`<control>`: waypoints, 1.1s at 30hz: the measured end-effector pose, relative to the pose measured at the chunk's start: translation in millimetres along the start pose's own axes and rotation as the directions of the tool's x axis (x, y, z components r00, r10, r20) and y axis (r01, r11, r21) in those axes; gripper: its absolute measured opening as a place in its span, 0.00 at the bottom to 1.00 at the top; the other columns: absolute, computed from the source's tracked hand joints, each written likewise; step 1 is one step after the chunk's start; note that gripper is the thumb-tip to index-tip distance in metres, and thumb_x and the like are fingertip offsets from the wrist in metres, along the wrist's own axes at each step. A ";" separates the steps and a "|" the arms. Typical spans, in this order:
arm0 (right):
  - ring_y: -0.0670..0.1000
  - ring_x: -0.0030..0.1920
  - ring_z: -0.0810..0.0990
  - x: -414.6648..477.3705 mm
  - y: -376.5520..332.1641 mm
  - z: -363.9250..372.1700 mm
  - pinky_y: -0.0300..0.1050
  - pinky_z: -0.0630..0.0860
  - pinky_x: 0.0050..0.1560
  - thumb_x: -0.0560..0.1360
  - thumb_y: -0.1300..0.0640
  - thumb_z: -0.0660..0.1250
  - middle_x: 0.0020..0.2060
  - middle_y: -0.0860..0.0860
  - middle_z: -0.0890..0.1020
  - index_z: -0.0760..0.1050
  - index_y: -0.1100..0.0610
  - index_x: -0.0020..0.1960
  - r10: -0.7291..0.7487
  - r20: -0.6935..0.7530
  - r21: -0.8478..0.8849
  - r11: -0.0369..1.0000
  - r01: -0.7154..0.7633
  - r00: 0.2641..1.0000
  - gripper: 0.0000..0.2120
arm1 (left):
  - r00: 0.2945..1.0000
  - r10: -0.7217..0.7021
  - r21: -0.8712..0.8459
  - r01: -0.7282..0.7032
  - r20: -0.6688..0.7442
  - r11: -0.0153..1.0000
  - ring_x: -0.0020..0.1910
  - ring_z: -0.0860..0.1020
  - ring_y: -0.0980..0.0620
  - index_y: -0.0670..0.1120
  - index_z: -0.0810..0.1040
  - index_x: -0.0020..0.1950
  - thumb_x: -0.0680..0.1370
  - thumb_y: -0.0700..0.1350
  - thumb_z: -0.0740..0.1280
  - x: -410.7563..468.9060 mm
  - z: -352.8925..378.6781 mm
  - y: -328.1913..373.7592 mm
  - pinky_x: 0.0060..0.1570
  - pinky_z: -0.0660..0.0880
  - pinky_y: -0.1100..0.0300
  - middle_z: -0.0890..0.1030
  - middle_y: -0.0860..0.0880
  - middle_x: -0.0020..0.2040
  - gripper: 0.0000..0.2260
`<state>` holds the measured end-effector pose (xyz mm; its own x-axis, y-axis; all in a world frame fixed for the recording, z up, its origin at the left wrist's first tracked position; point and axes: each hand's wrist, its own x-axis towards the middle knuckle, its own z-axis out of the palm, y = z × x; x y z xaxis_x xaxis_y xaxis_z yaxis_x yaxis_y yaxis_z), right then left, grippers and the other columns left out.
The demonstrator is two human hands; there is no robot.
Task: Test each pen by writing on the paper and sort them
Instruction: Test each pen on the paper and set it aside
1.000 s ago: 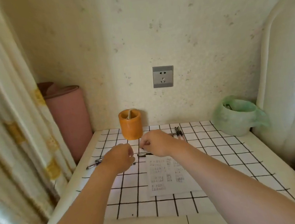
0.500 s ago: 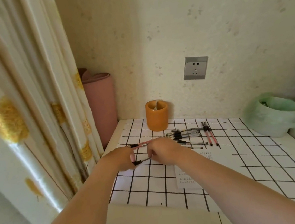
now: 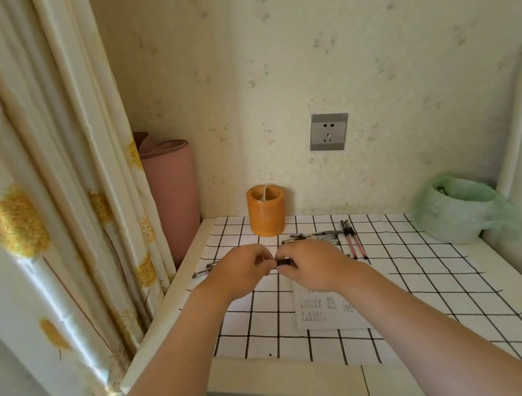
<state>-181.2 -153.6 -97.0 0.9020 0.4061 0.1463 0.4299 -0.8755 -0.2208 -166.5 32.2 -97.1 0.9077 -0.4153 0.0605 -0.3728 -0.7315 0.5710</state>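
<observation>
My left hand (image 3: pixel 240 270) and my right hand (image 3: pixel 313 265) meet above the gridded table, both closed on one pen (image 3: pixel 282 262); only its black end shows between the fingers. Just below my right hand lies a white paper (image 3: pixel 318 313) with several small scribbles. A heap of several pens (image 3: pixel 318 237) lies behind my hands, with two pink pens (image 3: pixel 354 242) at its right. More pens (image 3: pixel 204 270) lie at the left edge of the table.
An orange cup (image 3: pixel 266 211) stands at the back of the table. A bin lined with a green bag (image 3: pixel 459 207) sits at the back right. A pink roll (image 3: pixel 171 195) leans by the curtain (image 3: pixel 41 190) on the left.
The camera view has shifted back to the right. My hands have drawn closer together on the pen, and less of it shows between them than half a second ago.
</observation>
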 end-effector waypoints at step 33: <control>0.48 0.36 0.76 -63.2 55.5 13.2 0.52 0.76 0.39 0.83 0.51 0.57 0.40 0.47 0.81 0.66 0.43 0.65 0.302 0.024 0.182 0.936 -0.301 0.953 0.11 | 0.987 0.079 0.091 -0.092 0.137 0.992 0.47 0.78 0.57 0.53 0.78 0.47 0.77 0.51 0.70 30.7 46.4 34.3 0.50 0.78 0.55 0.80 0.56 0.46 0.03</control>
<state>-213.8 -224.4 -131.2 0.9904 0.1291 0.0494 0.1378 -0.8939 -0.4265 -160.4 -30.7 -113.7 0.8401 -0.5424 -0.0074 -0.4710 -0.7362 0.4859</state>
